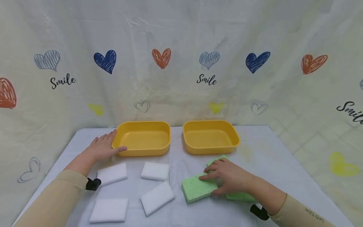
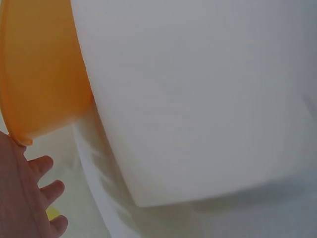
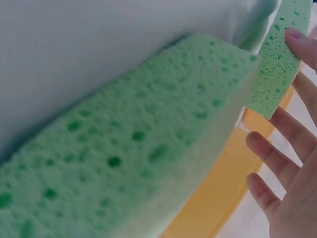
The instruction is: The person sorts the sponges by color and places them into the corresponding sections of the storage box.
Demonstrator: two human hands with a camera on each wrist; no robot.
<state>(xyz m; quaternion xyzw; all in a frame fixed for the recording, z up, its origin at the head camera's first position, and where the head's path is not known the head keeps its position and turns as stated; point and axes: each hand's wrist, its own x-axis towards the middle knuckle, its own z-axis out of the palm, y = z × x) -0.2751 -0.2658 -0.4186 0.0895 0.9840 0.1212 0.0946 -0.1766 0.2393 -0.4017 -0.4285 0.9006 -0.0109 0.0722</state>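
Observation:
My left hand (image 1: pixel 103 146) rests on the left end of the left yellow tray (image 1: pixel 141 152), its thumb over the front rim and its fingers stretched along the outside. In the left wrist view, the fingertips (image 2: pixel 52 191) spread apart below the tray's edge. My right hand (image 1: pixel 228 175) pinches the right end of a green sponge (image 1: pixel 197 188) between thumb and forefinger; its other fingers are spread. Two more green sponges lie partly covered by that hand: one behind it (image 1: pixel 224 157), one under the wrist (image 1: pixel 241 197). The nearer one fills much of the right wrist view.
A second yellow tray (image 1: pixel 211 151) stands at the back right. Several white sponges lie in front of the left tray, among them one near my left wrist (image 1: pixel 112 174) and one at the front (image 1: pixel 109 210). A heart-printed curtain (image 1: pixel 181 85) hangs behind the table.

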